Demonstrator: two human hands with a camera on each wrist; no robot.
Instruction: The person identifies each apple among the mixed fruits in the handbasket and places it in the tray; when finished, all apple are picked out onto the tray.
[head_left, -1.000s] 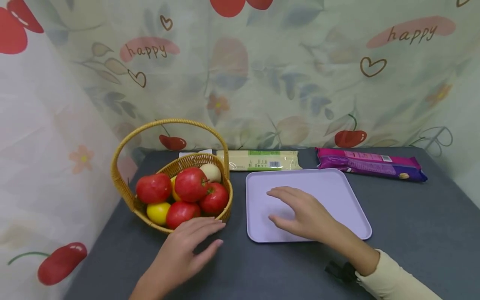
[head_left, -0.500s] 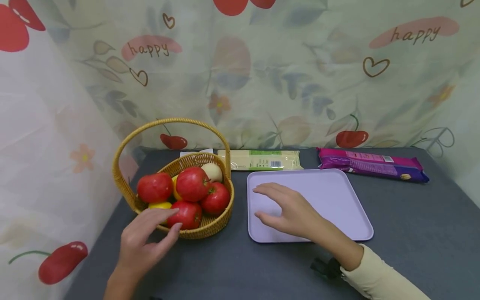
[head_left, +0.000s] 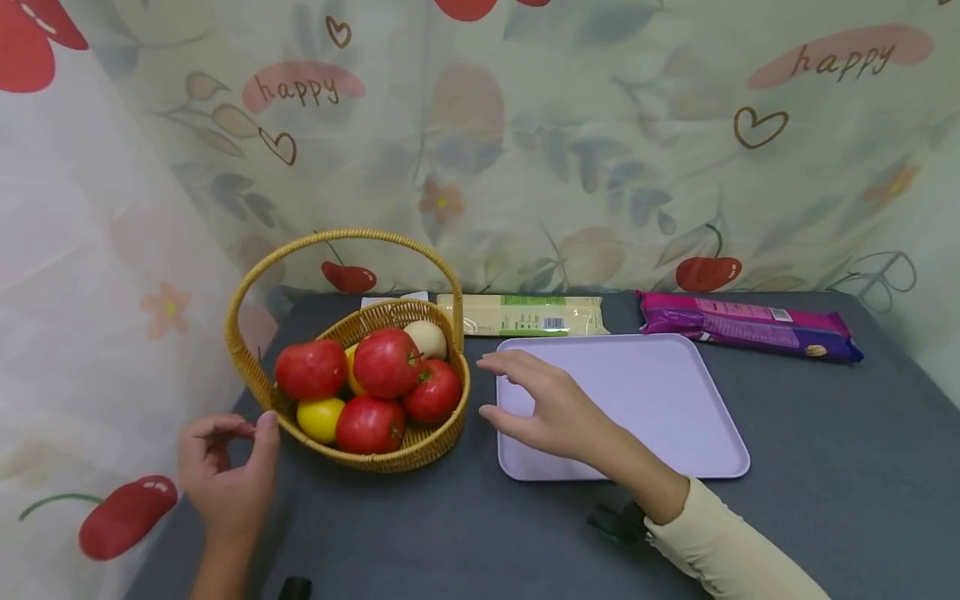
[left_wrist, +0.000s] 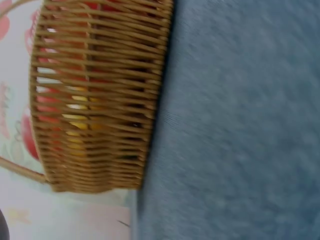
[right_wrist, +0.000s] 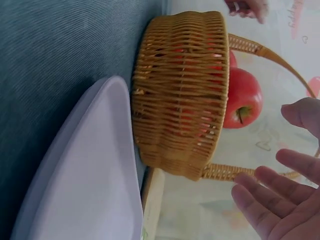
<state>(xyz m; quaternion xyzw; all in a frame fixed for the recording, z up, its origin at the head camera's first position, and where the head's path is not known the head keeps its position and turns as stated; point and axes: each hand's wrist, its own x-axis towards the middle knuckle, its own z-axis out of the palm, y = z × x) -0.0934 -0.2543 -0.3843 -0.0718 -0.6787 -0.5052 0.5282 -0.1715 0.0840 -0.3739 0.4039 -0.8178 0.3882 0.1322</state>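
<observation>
A wicker basket (head_left: 420,454) with a tall arched handle stands at the left of the table. Several red apples (head_left: 386,362), a yellow lemon-like fruit (head_left: 320,419) and a pale round item (head_left: 426,340) lie in it. Just left of the basket rim, my left hand (head_left: 228,475) hovers with loosely curled fingers, thumb near the fingertips, nothing visible in it. My right hand (head_left: 547,408) hangs over the left edge of the lilac tray (head_left: 660,408), fingers spread toward the basket and apart from it. The right wrist view shows these fingers (right_wrist: 290,185) beside the basket handle.
Behind the tray lies a cream-and-green packet (head_left: 525,315). A purple-pink packet (head_left: 750,327) lies at the back right. Part of a white item (head_left: 382,301) shows behind the basket. Printed cloth (head_left: 525,192) hangs along the back and left of the dark tabletop (head_left: 840,467).
My left hand has moved left, from in front of the basket to beside its left rim, and its fingers have curled more. My right hand has shifted left over the tray toward the basket.
</observation>
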